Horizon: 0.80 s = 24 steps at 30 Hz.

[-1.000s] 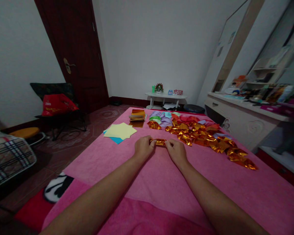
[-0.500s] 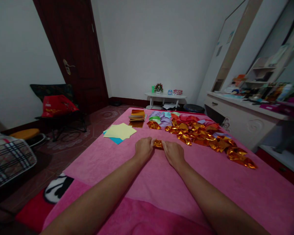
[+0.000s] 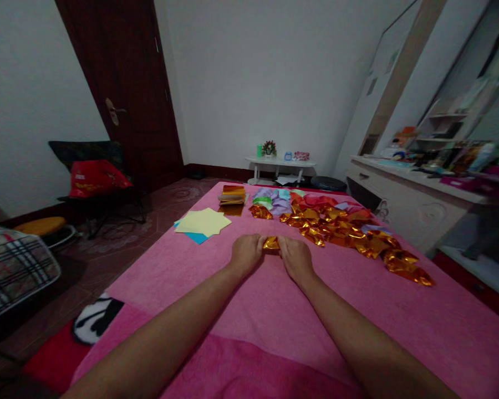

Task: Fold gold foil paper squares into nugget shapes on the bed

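A small piece of shiny gold foil (image 3: 271, 243) lies between my two hands, over the pink cloth (image 3: 183, 282). My left hand (image 3: 247, 252) is closed on its left end, and my right hand (image 3: 295, 256) is closed on its right end. Just beyond my hands are many crumpled gold foil pieces (image 3: 353, 234), spreading to the right. Purple, green, blue and red paper pieces (image 3: 280, 205) lie behind them. To the left are a stack of gold foil sheets (image 3: 233, 197) and flat yellow sheets (image 3: 203, 223) over a blue sheet (image 3: 197, 238).
A white table (image 3: 280, 162) with a small plant stands by the far wall. At right is a cluttered white dresser (image 3: 403, 185). On the left, a red bag (image 3: 97, 178) rests on a folding chair, near a yellow stool (image 3: 41, 226).
Both hands have shifted very slightly to the right with the gold foil between them. A little more of the foil's flat face shows now.
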Motion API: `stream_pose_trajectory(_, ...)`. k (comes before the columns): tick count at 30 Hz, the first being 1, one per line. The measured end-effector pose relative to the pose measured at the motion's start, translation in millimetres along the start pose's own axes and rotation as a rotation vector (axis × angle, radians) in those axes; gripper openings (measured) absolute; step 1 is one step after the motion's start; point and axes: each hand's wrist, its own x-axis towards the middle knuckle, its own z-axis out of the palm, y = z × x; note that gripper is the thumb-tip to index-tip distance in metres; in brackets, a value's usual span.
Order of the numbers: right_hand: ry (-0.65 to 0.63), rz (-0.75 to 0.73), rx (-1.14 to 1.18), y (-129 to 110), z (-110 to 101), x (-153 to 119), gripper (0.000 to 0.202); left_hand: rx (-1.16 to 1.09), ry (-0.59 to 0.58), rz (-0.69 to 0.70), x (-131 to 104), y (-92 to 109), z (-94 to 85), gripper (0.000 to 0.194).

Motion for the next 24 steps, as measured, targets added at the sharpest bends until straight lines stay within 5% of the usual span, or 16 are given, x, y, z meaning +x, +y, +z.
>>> stream_pose_trajectory(9, 0.011, -0.107, 0.235, -0.9, -1.4, -2.7, 0.05, -0.08, -0.004, -0.055, 3.1, -4.2, 1.2, 0.05)
stream_pose_trajectory(17, 0.021, 0.042, 0.293, 1.7, -0.6, -1.6, 0.048, -0.347, 0.092, -0.037, 1.2, -7.0, 0.5, 0.052)
stream_pose_trajectory(24, 0.038, 0.053, 0.25, 1.2, -0.7, -1.1, 0.046, -0.274, 0.115, 0.008, 0.4, -4.7, 1.0, 0.044)
